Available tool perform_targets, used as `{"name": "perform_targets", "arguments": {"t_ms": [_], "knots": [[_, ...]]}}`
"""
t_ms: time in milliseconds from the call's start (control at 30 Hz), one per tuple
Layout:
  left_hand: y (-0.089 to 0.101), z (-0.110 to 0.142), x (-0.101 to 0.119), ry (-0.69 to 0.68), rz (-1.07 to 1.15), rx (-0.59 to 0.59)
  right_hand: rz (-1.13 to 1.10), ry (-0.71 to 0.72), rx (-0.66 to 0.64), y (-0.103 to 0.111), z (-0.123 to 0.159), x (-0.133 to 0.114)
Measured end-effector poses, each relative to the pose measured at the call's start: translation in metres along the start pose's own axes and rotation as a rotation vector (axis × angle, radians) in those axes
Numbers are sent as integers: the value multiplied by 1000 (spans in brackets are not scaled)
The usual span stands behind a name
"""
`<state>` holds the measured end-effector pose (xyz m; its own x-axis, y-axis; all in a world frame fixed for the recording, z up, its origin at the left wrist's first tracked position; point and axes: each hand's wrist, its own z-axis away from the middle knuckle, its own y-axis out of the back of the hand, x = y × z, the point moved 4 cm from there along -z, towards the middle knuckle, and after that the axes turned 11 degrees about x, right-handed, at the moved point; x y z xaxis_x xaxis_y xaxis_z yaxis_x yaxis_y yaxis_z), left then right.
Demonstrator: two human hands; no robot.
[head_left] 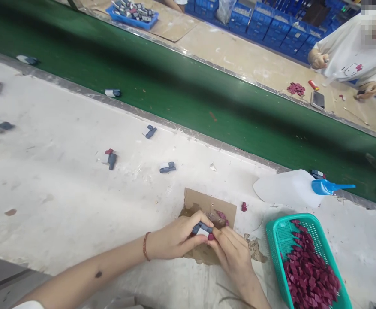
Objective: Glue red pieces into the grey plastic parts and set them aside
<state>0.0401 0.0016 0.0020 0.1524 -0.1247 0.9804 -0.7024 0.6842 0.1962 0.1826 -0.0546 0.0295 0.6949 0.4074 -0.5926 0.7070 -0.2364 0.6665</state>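
My left hand (175,239) is closed, thumb and fingers gripping a small dark-grey and white plastic part (202,230). At that part's right end, my right hand (234,249) pinches a small maroon piece (210,237) against it; the fingertips partly cover where the two meet. Both hands are over a stained piece of cardboard (197,199), where a few more maroon pieces (221,215) lie in a brownish, wet-looking patch. A lone maroon piece (244,207) rests on the table just right of the cardboard.
A green basket (271,240) of maroon pieces (310,274) stands at the right. Behind it lies a white bottle (284,186) with a blue nozzle. Several grey-white parts (167,167) are scattered leftward. Beyond runs a green conveyor belt (175,81), with a co-worker (351,56) across it.
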Motion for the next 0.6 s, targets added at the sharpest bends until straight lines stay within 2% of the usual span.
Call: {"name": "perform_targets", "arguments": {"t_ms": [200, 300, 433, 500, 567, 600], "knots": [[7, -5, 9, -53, -102, -25, -77, -59, 19, 4, -1, 11], [23, -14, 14, -31, -147, 91, -64, -118, 26, 12, -1, 17], [63, -44, 10, -23, -187, 312, -30, -184, 69, 23, 2, 26], [91, -70, 3, -51, -292, 424, -20, -188, 79, 24, 4, 28], [122, -98, -5, -102, -492, 573, -12, -172, 72, 24, 5, 28], [136, -113, -10, -117, -536, 608, -5, -160, 66, 23, 5, 27]]}}
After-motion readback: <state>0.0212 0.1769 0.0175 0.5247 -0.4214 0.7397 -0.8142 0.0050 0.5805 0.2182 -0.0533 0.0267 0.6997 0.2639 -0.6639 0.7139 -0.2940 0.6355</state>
